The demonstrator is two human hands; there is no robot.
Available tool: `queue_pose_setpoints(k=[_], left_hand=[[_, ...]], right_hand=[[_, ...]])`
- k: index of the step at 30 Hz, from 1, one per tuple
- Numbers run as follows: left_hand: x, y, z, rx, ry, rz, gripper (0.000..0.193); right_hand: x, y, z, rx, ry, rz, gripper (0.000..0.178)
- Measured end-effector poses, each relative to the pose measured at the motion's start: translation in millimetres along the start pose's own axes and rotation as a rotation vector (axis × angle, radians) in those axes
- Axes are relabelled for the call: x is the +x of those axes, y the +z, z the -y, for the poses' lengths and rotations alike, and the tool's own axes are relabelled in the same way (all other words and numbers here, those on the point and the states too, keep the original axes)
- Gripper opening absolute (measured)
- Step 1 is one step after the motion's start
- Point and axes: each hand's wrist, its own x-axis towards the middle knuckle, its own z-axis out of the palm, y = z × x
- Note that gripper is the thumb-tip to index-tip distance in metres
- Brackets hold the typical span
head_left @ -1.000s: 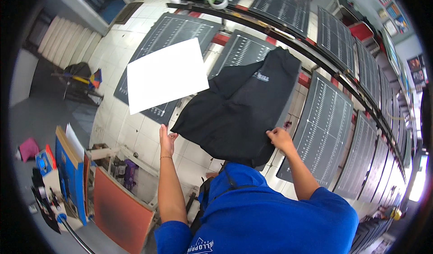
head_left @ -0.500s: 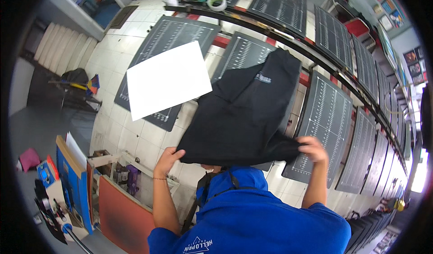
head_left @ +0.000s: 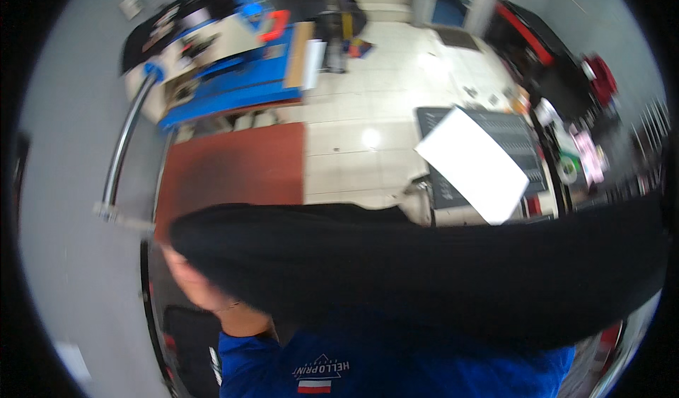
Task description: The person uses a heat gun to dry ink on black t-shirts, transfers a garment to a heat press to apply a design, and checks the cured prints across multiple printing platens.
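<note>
A black shirt (head_left: 424, 271) stretches in a wide band across the front of the view, lifted in the air before my blue-sleeved body. My left hand (head_left: 194, 285) is closed on its left end; the hand is blurred and part of the fingers lie behind the cloth. The far right end of the shirt runs out toward the rim. My right hand and forearm do not show, hidden by the cloth or out of frame.
A reddish-brown board (head_left: 240, 165) lies just beyond my left hand. Behind it stands a blue table (head_left: 247, 90) with tools and boxes. To the right, a white sheet (head_left: 474, 161) rests on a dark printing board (head_left: 445, 193). A metal rod (head_left: 127, 143) stands by the left wall.
My view has swung left, from the row of dark boards to the reddish-brown board. The shirt has come up off the board it was lying on. My right hand has gone out of sight.
</note>
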Motion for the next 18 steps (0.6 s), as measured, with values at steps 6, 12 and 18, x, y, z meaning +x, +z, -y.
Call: queue_pose_setpoints(k=[6, 12, 18], left_hand=[[35, -122, -179, 0.269, 0.131, -0.735, 0.027], [19, -302, -262, 0.810, 0.105, -0.843, 0.032], [-39, -222, -388, 0.937, 0.523, -0.811, 0.021]], right_hand=[[-14, 332, -20, 0.232, 0.291, 0.385, 0.039], [-205, 561, -32, 0.830, 0.729, 0.928, 0.011], [-182, 569, 0, 1.070, 0.547, 0.929, 0.037]])
